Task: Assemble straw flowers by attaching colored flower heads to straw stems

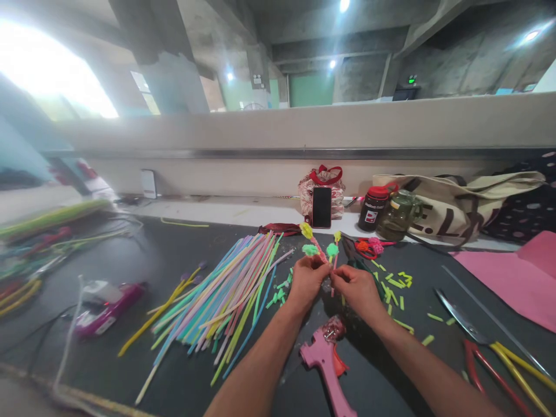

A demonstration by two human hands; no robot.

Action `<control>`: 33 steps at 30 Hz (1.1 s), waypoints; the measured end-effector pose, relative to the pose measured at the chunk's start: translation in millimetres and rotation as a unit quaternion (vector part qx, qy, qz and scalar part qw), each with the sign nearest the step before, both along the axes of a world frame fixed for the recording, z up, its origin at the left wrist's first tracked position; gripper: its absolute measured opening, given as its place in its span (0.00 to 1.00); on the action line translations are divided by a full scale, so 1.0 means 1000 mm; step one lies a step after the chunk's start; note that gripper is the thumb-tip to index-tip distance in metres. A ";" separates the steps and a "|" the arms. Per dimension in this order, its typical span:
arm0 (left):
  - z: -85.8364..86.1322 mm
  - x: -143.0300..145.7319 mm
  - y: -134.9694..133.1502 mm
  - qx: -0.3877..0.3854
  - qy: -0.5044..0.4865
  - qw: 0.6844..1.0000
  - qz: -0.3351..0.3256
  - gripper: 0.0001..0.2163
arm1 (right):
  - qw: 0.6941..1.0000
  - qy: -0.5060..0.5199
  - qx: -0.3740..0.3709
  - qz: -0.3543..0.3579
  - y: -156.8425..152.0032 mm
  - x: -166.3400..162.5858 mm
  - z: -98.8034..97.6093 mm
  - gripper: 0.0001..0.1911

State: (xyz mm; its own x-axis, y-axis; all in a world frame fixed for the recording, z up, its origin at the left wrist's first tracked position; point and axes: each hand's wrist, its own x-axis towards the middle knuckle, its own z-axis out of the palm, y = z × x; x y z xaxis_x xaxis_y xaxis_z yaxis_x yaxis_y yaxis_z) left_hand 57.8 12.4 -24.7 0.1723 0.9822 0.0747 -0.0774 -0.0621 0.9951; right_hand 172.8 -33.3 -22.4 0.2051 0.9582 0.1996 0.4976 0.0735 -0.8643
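Note:
My left hand [309, 280] pinches a pink fuzzy pipe-cleaner stem [320, 250] with a yellow tuft [306, 230] at its top and a green tuft [310, 249] at its side. Close beside it, my right hand [358, 289] has its fingers closed on a second thin pink stem [334, 262], which carries a green tuft [332, 249] and a small yellow tip. The fingertips of both hands nearly meet, and they hide where the stems come together. Below the hands lies a pink glue gun [324, 365] with an orange trigger.
Loose pipe cleaners [226, 289] spread at left near a purple power strip [110, 310]. Green cut pieces [395, 284] lie at right, with scissors [463, 318] and red-handled pliers [475, 365]. Behind stand a phone [321, 207], a black bottle [372, 209] and a green jug [396, 215].

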 end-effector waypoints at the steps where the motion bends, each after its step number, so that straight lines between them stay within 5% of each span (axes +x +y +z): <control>1: 0.001 0.001 -0.001 0.004 -0.004 1.000 0.003 0.06 | 1.000 -0.010 0.008 -0.006 0.000 0.000 -0.001 0.11; 10: -0.003 0.010 -0.010 -0.055 -0.025 0.997 -0.039 0.13 | 0.997 -0.003 0.040 -0.068 0.003 -0.001 -0.005 0.14; 17: 0.000 0.002 -0.001 -0.052 -0.051 0.997 -0.024 0.13 | 0.990 0.137 0.027 0.003 0.001 -0.001 -0.005 0.11; 22: 0.005 0.000 0.000 -0.061 -0.077 0.994 -0.038 0.13 | 0.942 0.330 -0.054 -0.016 0.007 0.011 -0.007 0.15; 28: 0.009 0.009 -0.013 -0.080 -0.080 0.987 -0.118 0.10 | 0.894 0.438 -0.085 0.047 0.008 0.007 -0.005 0.19; 33: 0.007 0.009 -0.015 -0.117 -0.052 0.985 -0.118 0.12 | 0.875 0.479 -0.052 0.053 0.004 0.002 -0.004 0.20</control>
